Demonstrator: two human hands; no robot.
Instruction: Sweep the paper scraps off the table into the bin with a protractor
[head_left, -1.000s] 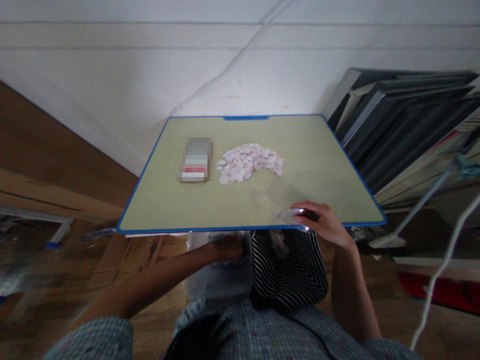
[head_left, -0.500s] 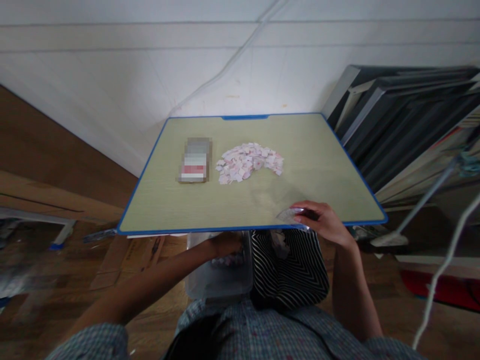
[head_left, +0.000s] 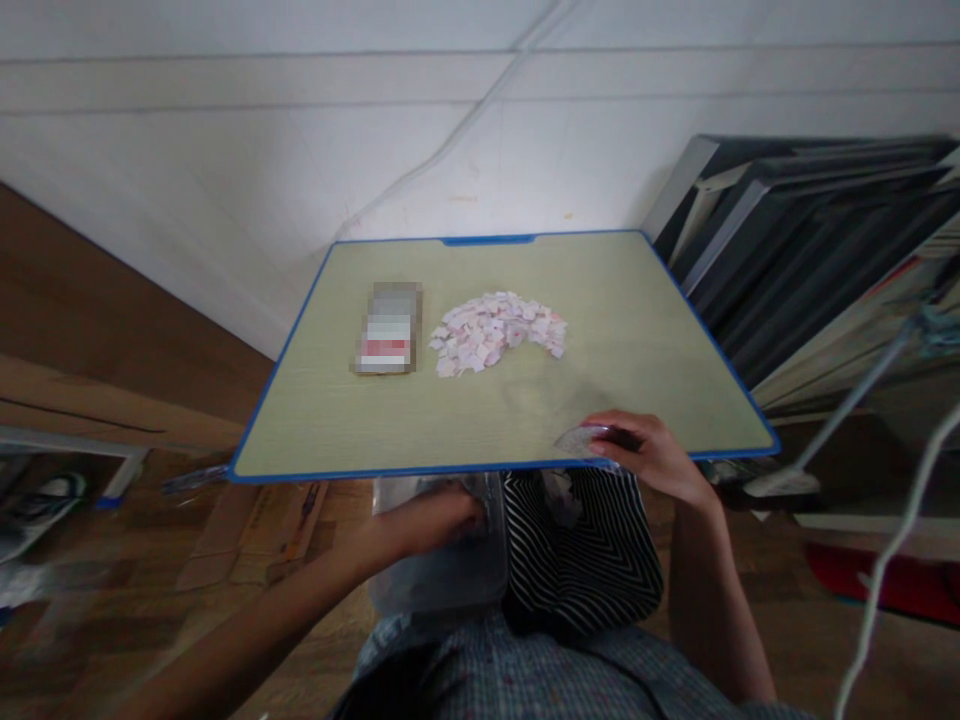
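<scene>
My right hand pinches a small clear plastic bag at the front edge of the folding table. My left hand is over a translucent plastic bin below that edge. Its fingers look curled and are blurred, so whatever they hold is hidden. A curved pile of small pale pink and white paper pieces lies mid-table. Left of the pile is a pixelated rectangular object.
A black-and-white striped bag sits open on my lap side, beside the bin, with something pale inside. Dark flat panels lean at the right. A white cord hangs on the right, and flattened cardboard lies on the floor.
My left hand has risen and drawn back toward the left within the bin. The right hand stays at the table edge with the plastic bag. The view has tilted slightly.
</scene>
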